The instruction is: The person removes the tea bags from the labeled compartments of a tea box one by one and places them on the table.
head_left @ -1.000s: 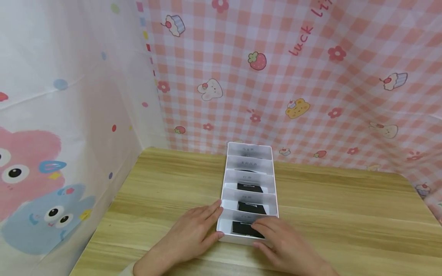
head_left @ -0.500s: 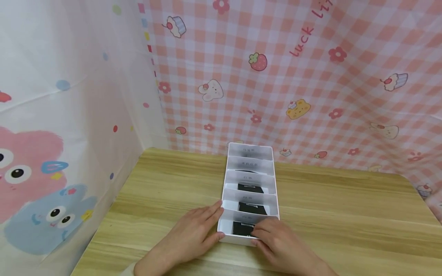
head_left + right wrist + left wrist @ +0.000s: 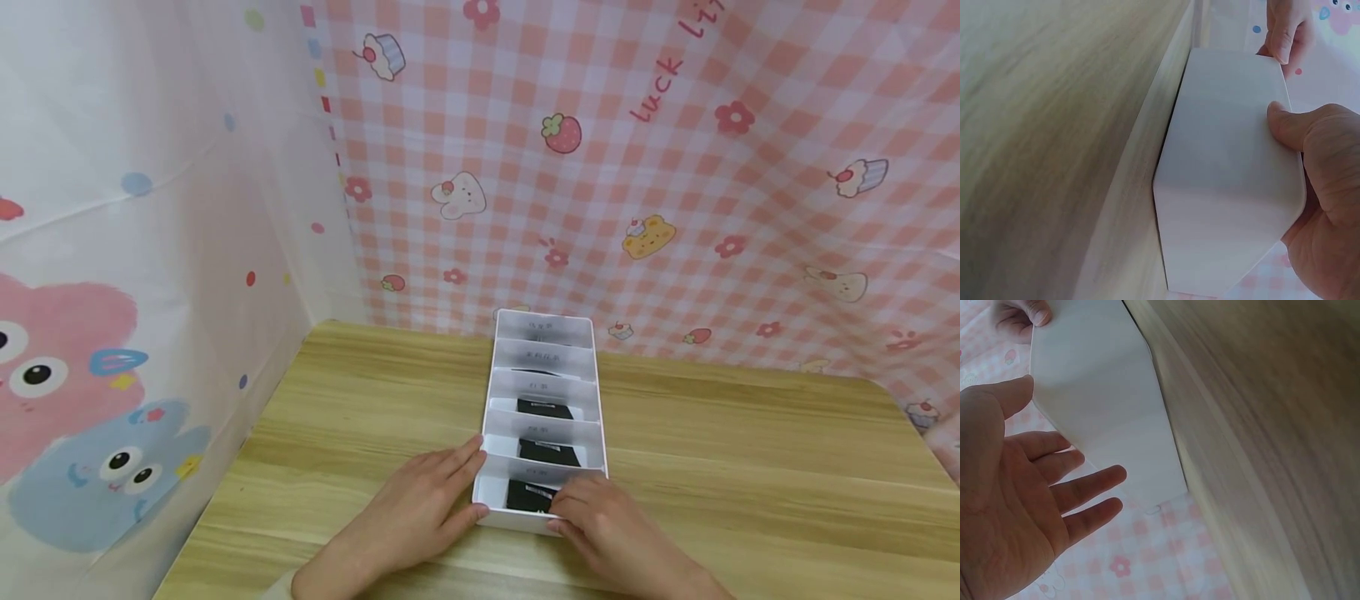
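A long white divided box (image 3: 536, 522) stands lengthwise on the table, its several compartments one behind another. In the nearest compartment lies a black packet (image 3: 528, 495), slightly tilted, its right end hidden by my right hand (image 3: 618, 529). That hand's fingers curl over the front wall into the compartment and reach the packet; in the right wrist view its thumb (image 3: 1285, 125) presses the wall's outside. My left hand (image 3: 420, 504) rests against the box's left side, fingers extended, thumb at the near left corner. The left wrist view shows this hand's spread fingers (image 3: 1094, 484) beside the white wall.
Farther compartments hold more black packets (image 3: 549, 452), and their dividers carry small printed labels (image 3: 542, 357). A wooden table (image 3: 735, 467) lies under the box. Behind it hangs a pink checked cloth (image 3: 510, 233), with a white cartoon-print cloth (image 3: 225, 225) at the left.
My right fingers have curled farther into the nearest compartment, and its packet has gone from lying level to slightly tilted. The left hand and the box stay in place.
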`<state>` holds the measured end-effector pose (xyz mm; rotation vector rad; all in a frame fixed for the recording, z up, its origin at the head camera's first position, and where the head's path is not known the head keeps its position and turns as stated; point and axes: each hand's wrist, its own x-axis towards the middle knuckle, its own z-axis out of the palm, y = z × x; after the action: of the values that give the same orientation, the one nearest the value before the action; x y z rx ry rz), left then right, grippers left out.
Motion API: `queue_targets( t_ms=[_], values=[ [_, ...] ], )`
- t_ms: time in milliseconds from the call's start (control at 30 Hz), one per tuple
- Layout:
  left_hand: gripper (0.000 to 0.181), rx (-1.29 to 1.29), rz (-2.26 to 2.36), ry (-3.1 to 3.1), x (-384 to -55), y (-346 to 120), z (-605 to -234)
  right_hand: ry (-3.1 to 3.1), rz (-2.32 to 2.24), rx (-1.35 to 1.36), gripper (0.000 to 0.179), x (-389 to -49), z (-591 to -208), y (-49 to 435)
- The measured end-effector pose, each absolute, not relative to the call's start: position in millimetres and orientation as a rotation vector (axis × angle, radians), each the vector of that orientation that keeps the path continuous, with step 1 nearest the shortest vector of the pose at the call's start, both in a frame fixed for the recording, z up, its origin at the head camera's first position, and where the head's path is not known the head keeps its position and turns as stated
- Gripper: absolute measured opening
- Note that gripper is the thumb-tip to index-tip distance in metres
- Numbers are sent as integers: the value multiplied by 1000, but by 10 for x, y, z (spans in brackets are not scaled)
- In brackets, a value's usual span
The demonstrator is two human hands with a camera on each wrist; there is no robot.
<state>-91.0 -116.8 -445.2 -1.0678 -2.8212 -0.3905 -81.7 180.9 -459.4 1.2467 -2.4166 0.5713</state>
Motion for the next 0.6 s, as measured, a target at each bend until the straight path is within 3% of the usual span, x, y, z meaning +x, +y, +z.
queue_targets(
  t_ms=[600],
  values=[
    [62, -1021, -341, -2810, -885, -1128, -4431, -2363, 745, 1211, 14, -818, -4617, 1817]
  ],
)
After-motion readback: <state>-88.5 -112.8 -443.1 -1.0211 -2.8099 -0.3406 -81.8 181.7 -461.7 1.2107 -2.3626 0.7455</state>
